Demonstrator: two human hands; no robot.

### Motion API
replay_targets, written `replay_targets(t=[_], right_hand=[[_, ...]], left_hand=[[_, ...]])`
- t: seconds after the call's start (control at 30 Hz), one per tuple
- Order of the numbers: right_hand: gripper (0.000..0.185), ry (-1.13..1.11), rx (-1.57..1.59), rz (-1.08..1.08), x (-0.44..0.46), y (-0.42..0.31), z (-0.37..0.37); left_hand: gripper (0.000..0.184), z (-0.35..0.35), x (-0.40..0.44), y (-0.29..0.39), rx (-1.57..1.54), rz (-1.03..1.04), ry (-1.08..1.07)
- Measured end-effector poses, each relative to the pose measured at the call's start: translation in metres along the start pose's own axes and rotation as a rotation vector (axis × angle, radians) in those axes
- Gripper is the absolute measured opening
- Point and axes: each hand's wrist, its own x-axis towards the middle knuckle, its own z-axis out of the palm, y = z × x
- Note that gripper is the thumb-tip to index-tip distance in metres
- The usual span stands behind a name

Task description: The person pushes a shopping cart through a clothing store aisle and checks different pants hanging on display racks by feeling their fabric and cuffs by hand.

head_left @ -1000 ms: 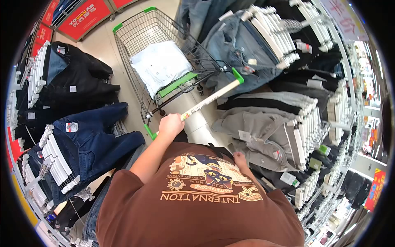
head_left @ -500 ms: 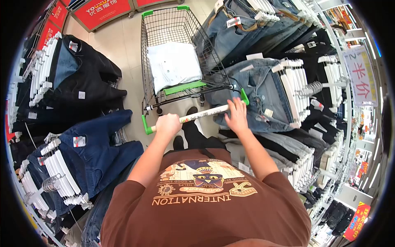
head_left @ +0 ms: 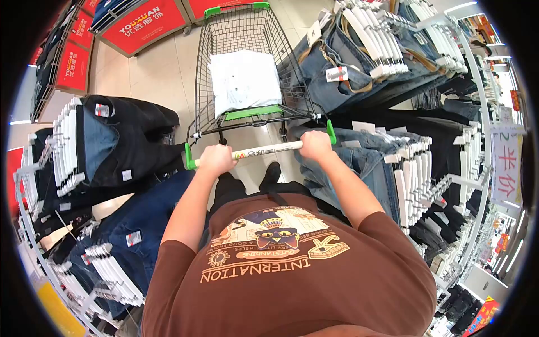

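Note:
Both my hands are wrapped round the pale handle bar (head_left: pixel 264 150) of a black wire shopping cart (head_left: pixel 291 56) with green corner pieces. My left hand (head_left: pixel 218 160) grips the bar near its left end, and my right hand (head_left: pixel 315 144) closes on it near the right end. Inside the basket lies a folded white garment (head_left: pixel 245 81), behind a green strip on the near side of the cart. Printed lettering shows on the bar between my hands.
Black jeans (head_left: pixel 135 140) and dark blue jeans (head_left: pixel 146 216) hang on racks at the left. Lighter blue jeans (head_left: pixel 359 163) on white hangers crowd the cart's right side. Red-fronted display bins (head_left: pixel 143 25) stand ahead. A handwritten sign (head_left: pixel 506 163) hangs at far right.
My right hand, earlier resting on the bar with fingers extended, now wraps round it. The cart and I have moved forward along the aisle, and the racks have slid back past us.

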Motion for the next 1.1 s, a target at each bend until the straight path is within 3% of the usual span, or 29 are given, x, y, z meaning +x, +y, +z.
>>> replay_targets(t=[0.57,0.97,1.1], right_hand=[[0.023,-0.011,0.177,0.269,0.157,-0.077,-0.121],[0.021,0.059,0.343,0.449,0.267,-0.099,-0.197],[0.021,0.032,0.416,0.472,0.304,-0.111,-0.229]], left_hand=[[0.036,-0.193,0.173,-0.160,0.114,0.219,-0.137],[0.034,-0.317,0.334,-0.232,0.285,0.445,-0.130],[0.034,-0.367,0.380,-0.248,0.349,0.431,-0.169]])
